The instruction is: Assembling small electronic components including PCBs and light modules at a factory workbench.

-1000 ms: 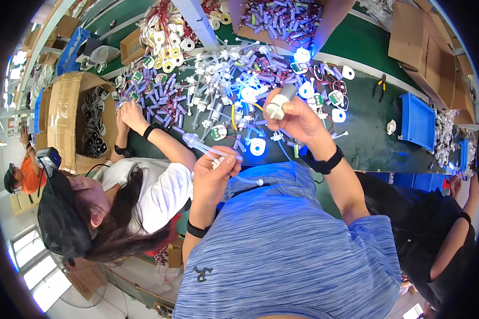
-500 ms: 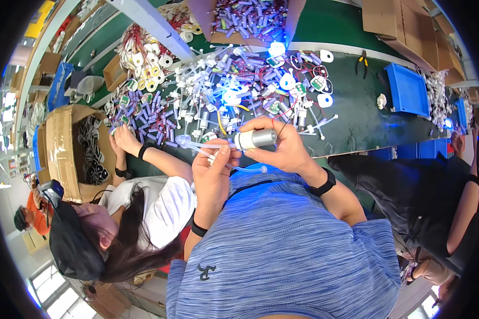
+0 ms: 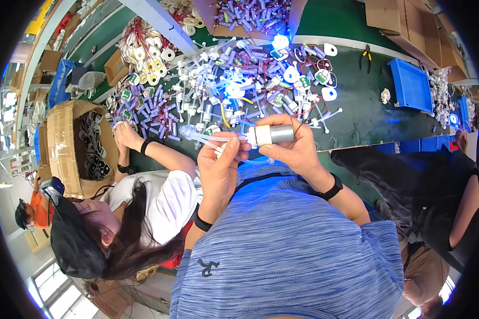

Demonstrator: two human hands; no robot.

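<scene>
My right hand [image 3: 299, 155] is closed round a small motor pump [image 3: 278, 135] with a silver cylinder body and a cream-white head. It lies sideways, its head pointing left. Pinched in my left hand [image 3: 218, 169] are thin clear tubes [image 3: 207, 138] that reach the pump's head; whether they are seated on it cannot be made out. A clear bulb-shaped piece [image 3: 186, 132] sits at the tubes' left end. Both hands are above the bench's near edge. Just beyond them spreads a heap of white tube fittings [image 3: 202, 80], purple cylinders, red wires and several lit blue lights.
A person in a white shirt works at my left, hands [image 3: 127, 137] at purple cylinders, beside a cardboard box [image 3: 64, 149]. An open carton of purple cylinders [image 3: 248, 13] stands at the back. To the right are pliers [image 3: 366, 57], a blue tray [image 3: 410, 85] and another person in black.
Both my hands have shifted slightly to the right with the pump and tubes. The view has moved a little too. My grip on both stays the same.
</scene>
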